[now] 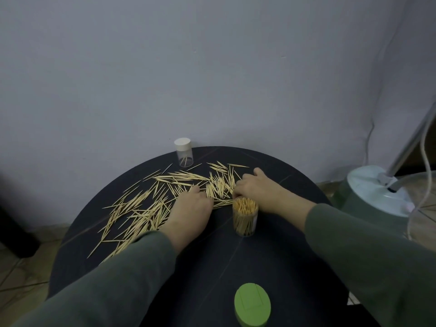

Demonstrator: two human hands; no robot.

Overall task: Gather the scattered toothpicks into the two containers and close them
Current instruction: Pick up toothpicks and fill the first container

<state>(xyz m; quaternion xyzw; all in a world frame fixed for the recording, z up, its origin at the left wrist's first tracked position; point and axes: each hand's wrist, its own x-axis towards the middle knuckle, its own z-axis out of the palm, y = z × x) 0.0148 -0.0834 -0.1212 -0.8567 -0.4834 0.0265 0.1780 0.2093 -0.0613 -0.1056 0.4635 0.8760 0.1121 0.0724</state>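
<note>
Many pale toothpicks lie scattered over the left and far half of a round black table. An open clear container, packed full of upright toothpicks, stands right of centre. A second clear container with a white lid stands at the far edge and holds a few toothpicks. My left hand lies palm down on the toothpicks, fingertips curled into the pile. My right hand reaches behind the open container, fingers bent down on a dense cluster of toothpicks; its fingertips are hidden.
A green lid lies at the near edge of the table. A pale green appliance base with cables stands on the floor to the right. A grey wall is right behind the table.
</note>
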